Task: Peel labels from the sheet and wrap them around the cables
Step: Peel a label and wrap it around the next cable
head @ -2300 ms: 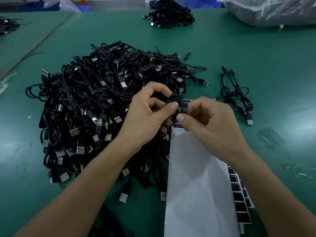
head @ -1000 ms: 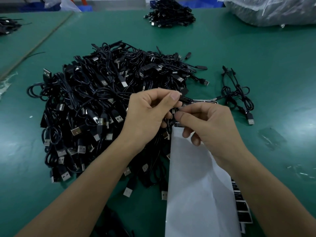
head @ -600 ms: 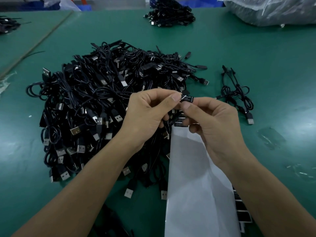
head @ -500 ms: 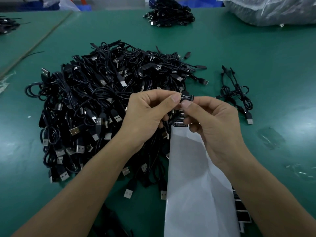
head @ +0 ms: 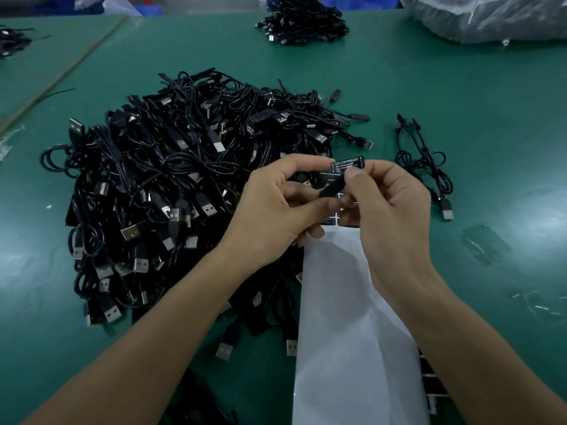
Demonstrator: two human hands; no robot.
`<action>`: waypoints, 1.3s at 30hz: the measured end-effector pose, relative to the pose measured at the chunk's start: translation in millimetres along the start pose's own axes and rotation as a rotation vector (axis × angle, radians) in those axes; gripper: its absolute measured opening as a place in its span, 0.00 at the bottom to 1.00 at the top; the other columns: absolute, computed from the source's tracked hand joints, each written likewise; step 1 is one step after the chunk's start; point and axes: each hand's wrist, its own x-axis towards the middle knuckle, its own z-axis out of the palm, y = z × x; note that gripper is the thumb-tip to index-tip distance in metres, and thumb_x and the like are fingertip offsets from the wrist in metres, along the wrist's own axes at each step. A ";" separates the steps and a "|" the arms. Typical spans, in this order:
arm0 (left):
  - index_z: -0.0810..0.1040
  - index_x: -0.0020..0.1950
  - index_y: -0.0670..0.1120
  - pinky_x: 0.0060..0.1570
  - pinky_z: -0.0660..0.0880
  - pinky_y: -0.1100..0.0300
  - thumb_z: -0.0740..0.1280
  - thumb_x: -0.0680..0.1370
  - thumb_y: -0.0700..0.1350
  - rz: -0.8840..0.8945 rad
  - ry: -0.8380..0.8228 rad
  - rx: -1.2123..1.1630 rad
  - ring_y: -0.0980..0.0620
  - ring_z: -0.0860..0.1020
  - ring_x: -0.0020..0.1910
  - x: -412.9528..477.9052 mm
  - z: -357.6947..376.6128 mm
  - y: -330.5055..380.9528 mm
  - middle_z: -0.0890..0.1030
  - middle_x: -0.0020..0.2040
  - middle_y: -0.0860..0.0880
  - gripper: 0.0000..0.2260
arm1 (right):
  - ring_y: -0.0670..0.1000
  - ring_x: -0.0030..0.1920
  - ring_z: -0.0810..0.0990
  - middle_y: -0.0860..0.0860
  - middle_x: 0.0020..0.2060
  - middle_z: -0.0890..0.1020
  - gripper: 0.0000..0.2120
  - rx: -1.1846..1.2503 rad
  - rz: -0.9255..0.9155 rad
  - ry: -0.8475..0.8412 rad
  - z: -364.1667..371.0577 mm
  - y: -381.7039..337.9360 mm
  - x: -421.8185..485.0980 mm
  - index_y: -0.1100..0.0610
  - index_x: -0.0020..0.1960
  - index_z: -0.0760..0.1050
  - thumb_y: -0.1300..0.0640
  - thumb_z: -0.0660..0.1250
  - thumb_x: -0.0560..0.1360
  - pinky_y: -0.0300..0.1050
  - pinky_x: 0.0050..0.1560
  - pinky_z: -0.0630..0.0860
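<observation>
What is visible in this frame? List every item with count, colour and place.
table: one, green, under everything.
large cable pile: one, black, centre-left of the table.
far cable pile: one, black, top centre.
small cable bundle: one, black, right of the hands.
plastic bag: one, clear, top right corner.
label sheet: one, white backing with a few black labels, beside the right forearm.
label: one, black with white print, between the fingertips.
held cable: one, black, just below the label.
left hand: grips the held cable.
right hand: pinches the label.
</observation>
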 end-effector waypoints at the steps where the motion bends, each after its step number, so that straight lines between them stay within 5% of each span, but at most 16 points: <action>1: 0.77 0.59 0.52 0.25 0.74 0.63 0.77 0.73 0.39 -0.012 0.020 0.014 0.53 0.80 0.27 0.3 -0.1 -0.7 0.85 0.36 0.47 0.18 | 0.45 0.30 0.76 0.47 0.30 0.79 0.06 -0.001 -0.007 0.003 -0.9 -0.7 0.3 0.57 0.44 0.77 0.61 0.66 0.80 0.37 0.33 0.76; 10: 0.83 0.48 0.44 0.28 0.78 0.60 0.73 0.77 0.40 -0.085 0.082 0.071 0.49 0.81 0.29 1.4 -1.8 -2.0 0.84 0.33 0.45 0.02 | 0.46 0.38 0.82 0.50 0.35 0.84 0.07 -0.055 -0.027 -0.079 -8.5 -2.5 6.2 0.57 0.42 0.79 0.63 0.67 0.78 0.39 0.37 0.79; 19: 0.81 0.50 0.44 0.36 0.80 0.64 0.67 0.80 0.34 -0.140 0.034 -0.127 0.51 0.86 0.38 1.6 -1.8 1.3 0.87 0.40 0.45 0.07 | 0.48 0.36 0.79 0.57 0.36 0.84 0.09 -0.177 0.000 -0.184 -12.4 -3.1 9.0 0.55 0.38 0.80 0.61 0.69 0.78 0.38 0.37 0.77; 25: 0.81 0.59 0.37 0.44 0.82 0.62 0.69 0.78 0.34 -0.150 -0.041 -0.142 0.50 0.86 0.45 0.8 -2.7 1.4 0.86 0.47 0.39 0.10 | 0.44 0.34 0.79 0.52 0.33 0.84 0.11 -0.175 0.008 -0.188 -12.8 -5.9 8.7 0.54 0.37 0.81 0.62 0.69 0.77 0.33 0.33 0.73; 39: 0.82 0.50 0.43 0.44 0.83 0.61 0.70 0.78 0.36 -0.175 -0.078 -0.153 0.50 0.86 0.45 -1.0 -4.8 3.4 0.87 0.45 0.44 0.04 | 0.41 0.33 0.79 0.48 0.32 0.84 0.10 -0.186 -0.019 -0.223 -16.4 -6.5 11.7 0.54 0.38 0.81 0.62 0.70 0.77 0.31 0.34 0.73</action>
